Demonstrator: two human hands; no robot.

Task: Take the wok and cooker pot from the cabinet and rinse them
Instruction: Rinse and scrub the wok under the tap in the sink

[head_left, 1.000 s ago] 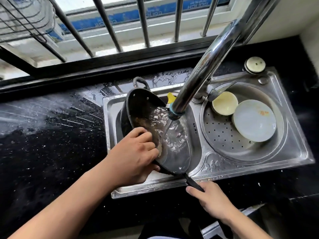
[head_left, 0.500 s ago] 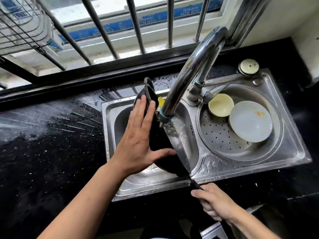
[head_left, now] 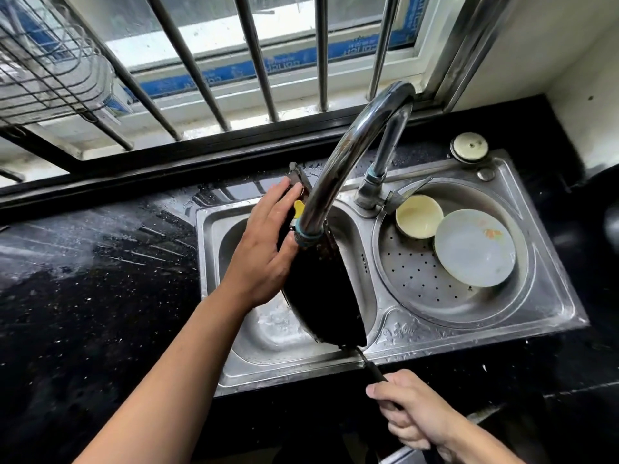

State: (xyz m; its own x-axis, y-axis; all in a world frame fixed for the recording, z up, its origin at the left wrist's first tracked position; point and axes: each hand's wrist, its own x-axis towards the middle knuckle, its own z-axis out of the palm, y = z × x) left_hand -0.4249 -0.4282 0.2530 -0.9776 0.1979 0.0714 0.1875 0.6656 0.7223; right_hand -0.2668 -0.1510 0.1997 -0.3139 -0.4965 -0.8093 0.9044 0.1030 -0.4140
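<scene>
A black wok [head_left: 321, 296] stands on edge in the left basin of the steel sink [head_left: 261, 333], its dark underside turned toward me, right under the spout of the chrome tap [head_left: 338, 169]. My left hand [head_left: 264, 249] lies flat with fingers spread on the wok's outer side, the fingertips near its small far handle. At the sink's front edge my right hand [head_left: 412, 413] is closed around the wok's long black handle [head_left: 375, 373]. The inside of the wok is hidden. No cooker pot is in view.
The right basin holds a perforated strainer [head_left: 418, 279] with a cream bowl [head_left: 418, 216] and a white plate [head_left: 475, 247]. Something yellow [head_left: 299, 206] shows behind the wok. Wet black countertop [head_left: 93, 279] lies to the left. Window bars and a wire rack [head_left: 43, 68] are behind.
The wok was tipped from open-side-up under running water onto its edge. My left hand left the inside and now rests flat on its outer side. My right hand kept the handle.
</scene>
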